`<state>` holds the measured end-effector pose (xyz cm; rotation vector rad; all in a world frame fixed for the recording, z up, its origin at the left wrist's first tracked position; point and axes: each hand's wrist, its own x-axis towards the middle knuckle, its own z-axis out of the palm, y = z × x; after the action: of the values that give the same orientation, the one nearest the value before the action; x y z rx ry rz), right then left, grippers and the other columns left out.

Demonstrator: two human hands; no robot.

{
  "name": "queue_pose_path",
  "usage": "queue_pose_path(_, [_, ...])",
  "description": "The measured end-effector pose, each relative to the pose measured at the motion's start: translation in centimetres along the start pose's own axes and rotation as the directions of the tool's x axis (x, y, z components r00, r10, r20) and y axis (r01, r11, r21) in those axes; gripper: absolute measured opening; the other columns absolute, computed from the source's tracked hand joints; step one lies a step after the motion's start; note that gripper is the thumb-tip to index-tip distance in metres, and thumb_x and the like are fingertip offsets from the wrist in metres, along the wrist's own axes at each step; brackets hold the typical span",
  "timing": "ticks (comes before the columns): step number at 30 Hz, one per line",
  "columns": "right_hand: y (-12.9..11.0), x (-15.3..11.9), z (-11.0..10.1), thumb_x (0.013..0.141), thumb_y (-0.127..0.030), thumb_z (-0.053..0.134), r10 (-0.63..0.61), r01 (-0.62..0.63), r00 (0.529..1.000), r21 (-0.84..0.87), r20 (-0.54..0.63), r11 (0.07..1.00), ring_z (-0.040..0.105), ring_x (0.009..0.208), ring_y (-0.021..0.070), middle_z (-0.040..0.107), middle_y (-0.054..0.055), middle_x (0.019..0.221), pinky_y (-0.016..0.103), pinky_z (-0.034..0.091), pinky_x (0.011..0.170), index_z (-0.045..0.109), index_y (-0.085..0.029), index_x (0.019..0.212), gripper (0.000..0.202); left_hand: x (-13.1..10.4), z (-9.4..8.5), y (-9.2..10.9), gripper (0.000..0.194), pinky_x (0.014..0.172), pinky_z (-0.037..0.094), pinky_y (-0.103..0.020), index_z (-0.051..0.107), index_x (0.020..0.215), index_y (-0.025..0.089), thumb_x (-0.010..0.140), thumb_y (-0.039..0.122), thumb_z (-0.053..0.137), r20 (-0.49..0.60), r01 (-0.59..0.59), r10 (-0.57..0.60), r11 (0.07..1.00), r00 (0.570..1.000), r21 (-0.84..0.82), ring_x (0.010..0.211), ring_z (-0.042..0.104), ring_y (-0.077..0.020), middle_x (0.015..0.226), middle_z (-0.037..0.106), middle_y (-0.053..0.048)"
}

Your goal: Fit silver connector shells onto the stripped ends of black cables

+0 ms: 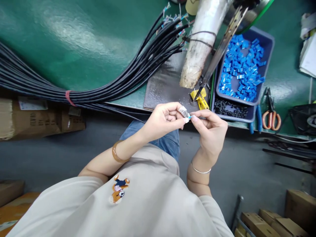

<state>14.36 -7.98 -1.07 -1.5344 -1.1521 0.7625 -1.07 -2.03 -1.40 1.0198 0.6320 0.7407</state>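
My left hand [169, 117] is closed in a pinch in front of the bench edge, with white wrapping on its fingertips. Small light-blue wires [190, 117] stick out between its finger and thumb; the rest of that cable end is hidden in the hand. My right hand [208, 126] pinches the tips of these wires between thumb and forefinger. From the left, a black cable bundle [98, 95] runs along the bench, tied with a red band [70, 97], and a few strands pass toward my left hand. Stripped ends with coloured wires fan out at the top.
A dark mat [163, 87] lies beyond my hands, with a yellow tool [201, 99] on it. Above hangs a white-wrapped tube [204, 36]. At right are a bin [268, 62] of blue parts, another bin [227, 118] of black pieces, and orange-handled cutters [271, 120].
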Motion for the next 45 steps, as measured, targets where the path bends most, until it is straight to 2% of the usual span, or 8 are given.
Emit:
queue_pose_path(10, [-0.1, -0.5, 1.0, 0.077, -0.031, 0.069, -0.011, 0.009, 0.999, -0.039, -0.054, 0.999, 0.038, 0.050, 0.0036, 0.054, -0.005, 0.068, 0.019, 0.029, 0.044, 0.066, -0.021, 0.076, 0.010, -0.2, 0.1, 0.0, 0.014, 0.041, 0.037, -0.012, 0.056, 0.076, 0.014, 0.074, 0.014, 0.070, -0.037, 0.015, -0.017, 0.999, 0.999, -0.033, 0.043, 0.048, -0.0009, 0.057, 0.060, 0.004])
queue_pose_path(21, [-0.1, -0.3, 1.0, 0.078, -0.027, 0.071, -0.115, 0.112, 0.990, -0.032, -0.080, 0.993, 0.043, 0.054, 0.0050, 0.057, -0.003, 0.072, 0.021, 0.029, 0.046, 0.065, -0.022, 0.074, 0.009, 0.2, -0.2, 0.4, 0.010, 0.042, 0.033, -0.012, 0.055, 0.076, 0.014, 0.078, 0.011, 0.065, 0.030, 0.022, -0.020, 0.998, 0.999, -0.067, 0.042, 0.046, 0.0001, 0.057, 0.060, 0.004])
queue_pose_path(26, [-0.1, -0.7, 1.2, 0.080, -0.024, 0.069, -0.335, 0.308, 0.937, -0.224, -0.098, 0.925, 0.046, 0.053, 0.0061, 0.062, -0.002, 0.077, 0.023, 0.031, 0.044, 0.067, -0.024, 0.080, 0.002, 0.1, -0.4, 0.6, 0.012, 0.038, 0.024, -0.014, 0.054, 0.077, 0.015, 0.080, 0.017, 0.065, 0.089, 0.093, -0.085, 0.991, 0.992, -0.097, 0.038, 0.036, 0.0009, 0.057, 0.059, 0.003])
queue_pose_path(31, [0.4, -1.4, 0.9, 0.078, -0.010, 0.069, -0.635, 0.567, 0.771, -0.503, 0.047, 0.652, 0.063, 0.071, 0.0091, 0.069, -0.002, 0.085, 0.023, 0.050, 0.061, 0.069, -0.032, 0.100, 0.031, 0.3, -0.9, 0.4, 0.014, 0.036, 0.017, -0.017, 0.057, 0.078, 0.014, 0.080, 0.024, 0.067, 0.088, 0.143, -0.131, 0.980, 0.987, -0.137, 0.037, 0.031, 0.0002, 0.056, 0.058, 0.003])
queue_pose_path(33, [0.3, -1.6, 0.6, 0.079, -0.010, 0.069, -0.658, 0.580, 0.751, -0.526, 0.050, 0.622, 0.065, 0.075, 0.0096, 0.069, -0.002, 0.086, 0.024, 0.052, 0.066, 0.070, -0.034, 0.104, 0.034, 0.5, -1.1, 0.5, 0.016, 0.037, 0.015, -0.017, 0.060, 0.076, 0.013, 0.079, 0.025, 0.069, 0.108, 0.159, -0.144, 0.977, 0.984, -0.140, 0.038, 0.030, 0.0004, 0.056, 0.058, 0.002])
queue_pose_path(38, [-0.7, -1.4, -0.5, 0.081, -0.013, 0.069, -0.449, 0.347, 0.841, -0.338, -0.300, 0.875, 0.058, 0.069, 0.0075, 0.065, -0.002, 0.083, 0.022, 0.042, 0.054, 0.075, -0.030, 0.097, 0.024, 0.9, -0.6, 1.0, 0.015, 0.041, 0.024, -0.015, 0.065, 0.071, 0.010, 0.072, 0.023, 0.074, 0.108, 0.157, -0.146, 0.983, 0.983, -0.097, 0.045, 0.038, -0.0012, 0.054, 0.054, 0.003])
queue_pose_path(41, [-1.2, -1.2, -0.8, 0.080, -0.017, 0.070, -0.258, 0.220, 0.934, -0.170, -0.245, 0.960, 0.057, 0.068, 0.0068, 0.065, -0.001, 0.084, 0.020, 0.036, 0.050, 0.075, -0.028, 0.094, 0.019, 1.0, -0.1, 0.9, 0.011, 0.050, 0.036, -0.014, 0.066, 0.070, 0.009, 0.069, 0.017, 0.074, 0.044, 0.076, -0.072, 0.993, 0.996, -0.087, 0.054, 0.047, -0.0026, 0.060, 0.057, 0.002])
queue_pose_path(45, [-1.3, -1.3, -0.3, 0.079, -0.019, 0.072, -0.171, 0.154, 0.965, -0.097, -0.197, 0.983, 0.059, 0.070, 0.0072, 0.065, 0.000, 0.085, 0.021, 0.036, 0.050, 0.074, -0.026, 0.092, 0.016, 0.9, 0.3, 0.4, 0.007, 0.053, 0.038, -0.014, 0.067, 0.072, 0.010, 0.071, 0.015, 0.072, 0.012, -0.005, 0.005, 1.000, 1.000, -0.010, 0.056, 0.047, -0.0026, 0.062, 0.058, 0.002])
